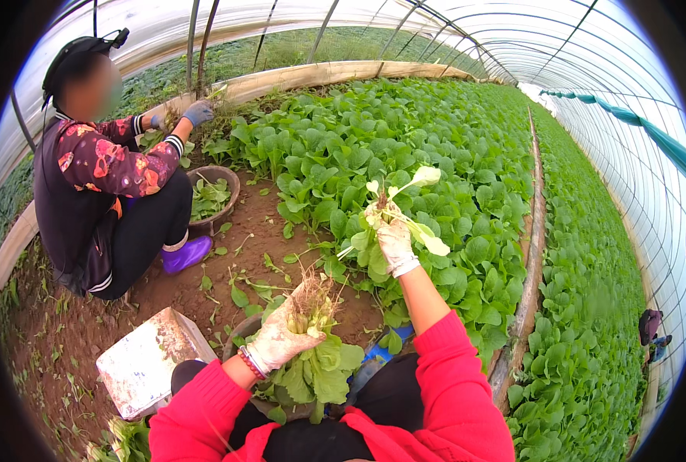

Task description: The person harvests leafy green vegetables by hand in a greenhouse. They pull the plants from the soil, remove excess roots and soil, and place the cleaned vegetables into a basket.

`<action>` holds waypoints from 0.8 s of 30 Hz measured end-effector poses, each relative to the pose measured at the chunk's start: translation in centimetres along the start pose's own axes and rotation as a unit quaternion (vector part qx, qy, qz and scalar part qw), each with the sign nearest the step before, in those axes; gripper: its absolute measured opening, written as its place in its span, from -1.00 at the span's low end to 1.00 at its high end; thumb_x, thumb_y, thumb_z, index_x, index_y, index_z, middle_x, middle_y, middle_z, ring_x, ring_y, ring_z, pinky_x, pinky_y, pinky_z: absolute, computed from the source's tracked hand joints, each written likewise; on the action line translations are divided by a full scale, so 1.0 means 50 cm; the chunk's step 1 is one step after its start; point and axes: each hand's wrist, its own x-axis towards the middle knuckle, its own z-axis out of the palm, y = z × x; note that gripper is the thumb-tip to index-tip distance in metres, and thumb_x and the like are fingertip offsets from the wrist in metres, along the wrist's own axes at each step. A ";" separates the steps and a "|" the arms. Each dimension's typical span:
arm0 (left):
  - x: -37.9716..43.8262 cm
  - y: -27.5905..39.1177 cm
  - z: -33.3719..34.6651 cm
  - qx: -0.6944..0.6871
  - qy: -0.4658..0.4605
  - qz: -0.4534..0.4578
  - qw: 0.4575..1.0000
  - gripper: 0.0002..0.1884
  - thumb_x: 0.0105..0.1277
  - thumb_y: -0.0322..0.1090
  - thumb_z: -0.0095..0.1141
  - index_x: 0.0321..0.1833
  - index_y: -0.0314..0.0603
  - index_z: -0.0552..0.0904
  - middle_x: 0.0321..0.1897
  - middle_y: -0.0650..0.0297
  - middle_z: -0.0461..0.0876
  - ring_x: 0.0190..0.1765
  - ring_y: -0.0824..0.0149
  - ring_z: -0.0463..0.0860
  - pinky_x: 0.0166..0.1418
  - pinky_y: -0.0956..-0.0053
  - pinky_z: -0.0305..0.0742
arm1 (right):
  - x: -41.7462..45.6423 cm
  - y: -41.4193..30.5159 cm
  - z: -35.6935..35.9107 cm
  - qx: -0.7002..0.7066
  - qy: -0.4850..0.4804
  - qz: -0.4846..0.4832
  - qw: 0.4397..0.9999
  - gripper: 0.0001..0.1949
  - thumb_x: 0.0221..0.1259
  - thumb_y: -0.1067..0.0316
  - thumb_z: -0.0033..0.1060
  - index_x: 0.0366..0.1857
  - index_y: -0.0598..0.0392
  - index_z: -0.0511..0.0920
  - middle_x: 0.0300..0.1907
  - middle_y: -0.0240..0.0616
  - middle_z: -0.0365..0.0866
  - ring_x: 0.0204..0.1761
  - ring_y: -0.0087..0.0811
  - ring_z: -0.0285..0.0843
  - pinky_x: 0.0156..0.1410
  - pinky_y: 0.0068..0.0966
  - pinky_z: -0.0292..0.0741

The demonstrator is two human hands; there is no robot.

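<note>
My left hand [285, 335], in a soiled white glove, is closed round a bunch of leafy greens [319, 369]. The bunch's roots point up and its leaves hang down over a basin [244, 332] between my knees. Farther forward and to the right, my right hand [393, 239], also gloved, grips a smaller bunch of greens [366, 245]. Pale yellowish leaves [426, 176] and stems stick out from that bunch, beside its roots. It is held over the edge of a dense bed of growing greens [377, 127].
A co-worker [111, 161] in blue gloves squats at the left beside a round basin [230, 179] of leaves. A dirty white box [140, 358] stands near my left knee, with pulled greens [129, 442] below it. A long board [530, 289] divides the beds inside the plastic tunnel.
</note>
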 end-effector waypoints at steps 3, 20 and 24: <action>-0.005 -0.006 -0.012 -0.002 0.011 0.082 0.997 -0.01 0.07 -0.70 0.13 0.50 -0.09 -0.17 0.45 0.27 0.03 0.42 0.31 0.16 0.41 0.40 0.15 | -0.039 -0.012 0.189 -0.103 -0.021 -0.016 0.994 -0.77 0.22 0.44 0.17 -0.04 0.11 0.50 -0.25 -0.37 0.58 -0.21 -0.52 0.52 -0.05 -0.59 0.45; 0.016 0.027 -0.021 0.168 0.040 0.097 0.980 0.18 -0.02 -0.48 0.32 0.48 -0.15 -0.36 0.44 0.16 0.02 0.41 0.32 0.15 0.43 0.42 0.08 | -0.122 -0.021 0.347 0.028 -0.054 0.066 0.996 -0.64 0.25 0.47 0.12 0.13 0.15 0.39 -0.15 -0.27 0.58 -0.09 -0.45 0.57 0.09 -0.51 0.49; 0.013 0.004 -0.043 0.252 0.059 0.084 0.962 0.18 -0.03 -0.41 0.34 0.48 -0.22 -0.34 0.45 0.12 -0.01 0.43 0.31 0.13 0.44 0.45 0.07 | -0.140 -0.019 0.372 0.009 -0.066 0.100 0.993 -0.61 0.21 0.47 0.18 0.13 0.16 0.40 -0.11 -0.28 0.58 -0.06 -0.45 0.57 0.09 -0.50 0.50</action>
